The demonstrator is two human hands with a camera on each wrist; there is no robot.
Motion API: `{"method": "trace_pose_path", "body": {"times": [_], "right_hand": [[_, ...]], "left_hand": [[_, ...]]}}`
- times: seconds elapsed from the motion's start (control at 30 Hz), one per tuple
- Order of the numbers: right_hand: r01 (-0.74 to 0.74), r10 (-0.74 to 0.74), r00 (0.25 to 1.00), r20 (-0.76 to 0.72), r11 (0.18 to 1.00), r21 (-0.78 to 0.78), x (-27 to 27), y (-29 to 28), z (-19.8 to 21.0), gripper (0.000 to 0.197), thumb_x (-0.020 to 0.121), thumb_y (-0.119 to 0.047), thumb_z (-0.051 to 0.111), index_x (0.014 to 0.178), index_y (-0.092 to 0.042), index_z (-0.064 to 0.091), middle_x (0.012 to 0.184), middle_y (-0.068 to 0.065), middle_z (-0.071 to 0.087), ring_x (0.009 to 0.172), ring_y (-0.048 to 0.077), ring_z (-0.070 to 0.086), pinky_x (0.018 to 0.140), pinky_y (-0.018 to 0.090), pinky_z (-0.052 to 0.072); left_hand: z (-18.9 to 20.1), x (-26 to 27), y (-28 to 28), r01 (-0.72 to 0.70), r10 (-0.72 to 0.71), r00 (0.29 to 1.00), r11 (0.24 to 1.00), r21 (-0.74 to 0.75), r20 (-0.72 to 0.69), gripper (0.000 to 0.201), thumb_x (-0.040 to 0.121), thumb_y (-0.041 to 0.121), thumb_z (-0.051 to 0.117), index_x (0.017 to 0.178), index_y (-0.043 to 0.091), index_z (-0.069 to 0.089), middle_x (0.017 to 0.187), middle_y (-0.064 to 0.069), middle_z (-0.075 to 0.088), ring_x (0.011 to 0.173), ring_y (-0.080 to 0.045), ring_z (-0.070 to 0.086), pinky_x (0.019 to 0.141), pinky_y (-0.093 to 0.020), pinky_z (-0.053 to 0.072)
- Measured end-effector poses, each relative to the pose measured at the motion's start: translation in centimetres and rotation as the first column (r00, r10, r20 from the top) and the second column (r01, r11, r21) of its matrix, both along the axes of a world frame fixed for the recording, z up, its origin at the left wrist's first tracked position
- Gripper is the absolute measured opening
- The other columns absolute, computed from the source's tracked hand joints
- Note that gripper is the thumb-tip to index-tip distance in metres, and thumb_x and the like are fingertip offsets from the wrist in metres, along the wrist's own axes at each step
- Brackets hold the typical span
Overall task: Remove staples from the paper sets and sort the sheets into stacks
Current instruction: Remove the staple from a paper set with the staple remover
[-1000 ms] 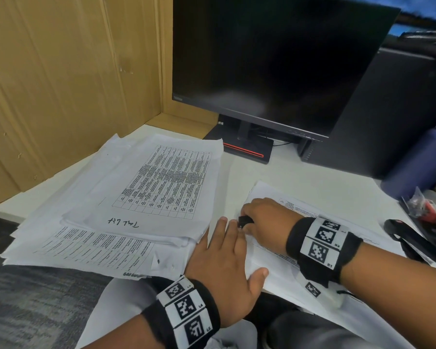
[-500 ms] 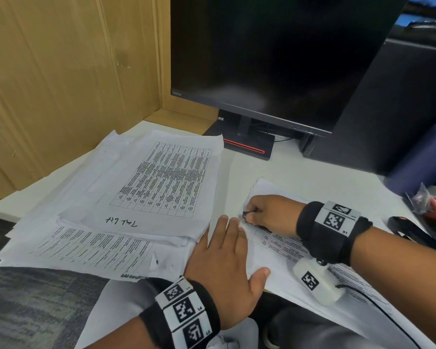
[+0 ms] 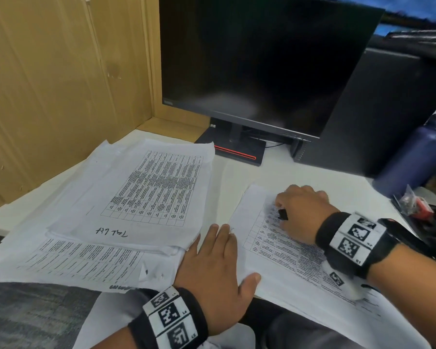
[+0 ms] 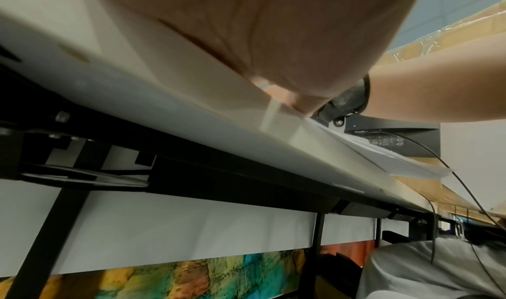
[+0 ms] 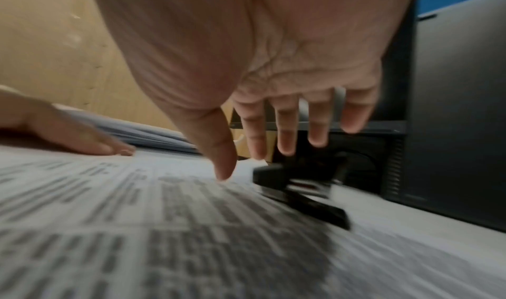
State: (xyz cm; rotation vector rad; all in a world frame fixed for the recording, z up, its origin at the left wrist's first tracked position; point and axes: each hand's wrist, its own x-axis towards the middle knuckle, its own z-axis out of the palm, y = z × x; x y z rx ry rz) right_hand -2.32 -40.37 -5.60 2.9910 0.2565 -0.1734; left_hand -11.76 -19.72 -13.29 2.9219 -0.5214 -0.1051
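Observation:
A printed paper set [image 3: 282, 250] lies on the white desk in front of me. My left hand [image 3: 212, 263] lies flat with straight fingers on its left edge, at the desk's front; the left wrist view shows only the palm [image 4: 273, 33] on the desk edge. Above the set's upper part hovers my right hand [image 3: 300, 210], fingers hanging loose. A black staple remover [image 5: 298, 186] lies on the sheet just under those fingers [image 5: 284, 134], with the thumb [image 5: 224, 165] apart from it. It shows as a dark bit [image 3: 283, 214] beside the thumb. Stacks of loose sheets [image 3: 141, 192] lie to the left.
A dark monitor [image 3: 257, 66] on its stand [image 3: 237, 152] is behind the papers, with a black computer case [image 3: 378, 117] and a blue bottle [image 3: 413, 162] to the right. A small plastic bag [image 3: 415, 202] and black tools lie at far right. A wooden panel [image 3: 61, 84] walls the left.
My right hand has left the set's top-left corner, moving right, and has loosened its grip; the staple remover now lies on the sheet. The left hand has stayed put.

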Motion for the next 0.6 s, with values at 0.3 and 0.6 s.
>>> {"method": "trace_pose_path", "body": {"times": [0.3,0.6], "right_hand": [[-0.31,0.317,0.935,-0.16,0.948,0.072,0.0,7.7,-1.3,0.011,0.091,-0.019,0.06,0.101,-0.016,0.062,0.1,0.004,0.063,0.091,0.024,0.062,0.079,0.037,0.054],[-0.348,0.346,0.924,-0.159,0.937,0.019,-0.1,8.2,-2.0,0.01,0.095,-0.019,0.055,0.103,-0.012,0.053,0.1,0.005,0.046,0.093,0.024,0.052,0.078,0.035,0.047]], "left_hand": [[0.4,-0.4,0.1,-0.043,0.056,0.996,0.981,-0.19,0.063,0.073,0.092,0.07,0.037,0.153,0.034,0.024,0.169,0.004,0.013,0.156,-0.015,0.009,0.125,-0.031,0.0],[-0.1,-0.1,0.2,-0.023,0.028,0.999,0.994,-0.108,0.047,0.079,0.101,0.062,0.024,0.164,0.02,0.001,0.173,0.001,0.002,0.159,-0.017,-0.002,0.127,-0.035,-0.008]]}}
